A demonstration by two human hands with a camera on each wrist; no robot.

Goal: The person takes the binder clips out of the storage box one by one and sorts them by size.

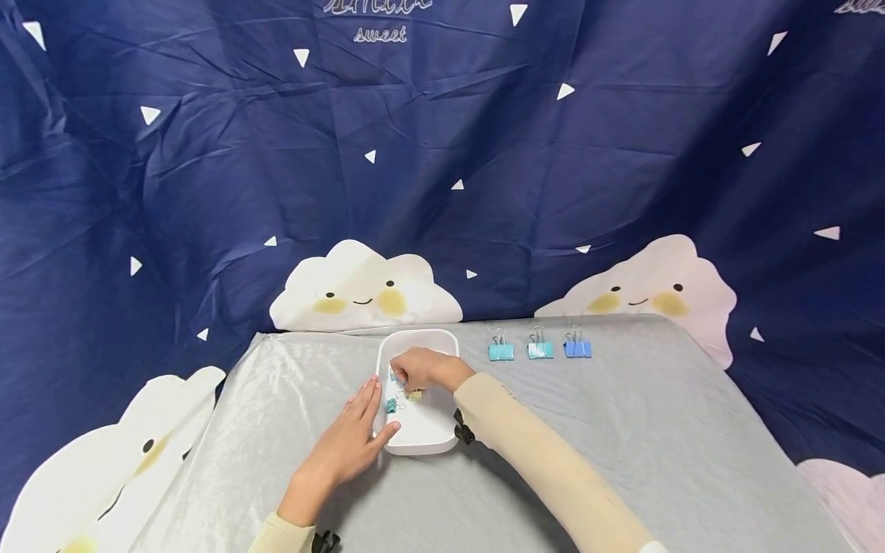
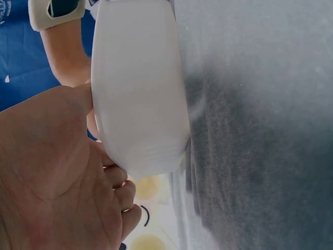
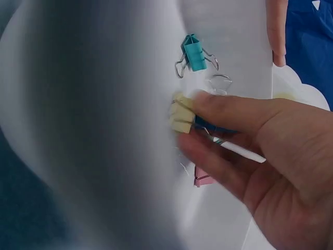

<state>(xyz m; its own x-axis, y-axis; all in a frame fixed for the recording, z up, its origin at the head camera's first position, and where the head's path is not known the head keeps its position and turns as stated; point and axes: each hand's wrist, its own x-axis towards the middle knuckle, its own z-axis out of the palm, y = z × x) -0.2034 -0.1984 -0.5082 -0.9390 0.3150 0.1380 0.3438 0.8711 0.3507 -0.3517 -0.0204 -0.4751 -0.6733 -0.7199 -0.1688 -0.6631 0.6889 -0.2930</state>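
Now, down in the white box (image 1: 423, 449), the yellow clip (image 3: 181, 115) sits right at the right hand's (image 1: 423, 367) fingertips; thumb and fingers bend in close, but whether they grip anything, I can't tell! A teal clip (image 3: 195, 55) lies to one side, a pink clip (image 3: 204, 178) to the other. The left hand (image 1: 348, 442), fingers nearly straight, rests against the box's left side. Off to the far right, three clips (image 1: 540, 349) line up on grey cloth (image 1: 622, 430).

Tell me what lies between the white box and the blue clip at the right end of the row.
Between the white box and the blue clip, the head view shows one turquoise clip, then a second turquoise clip, on grey cloth.
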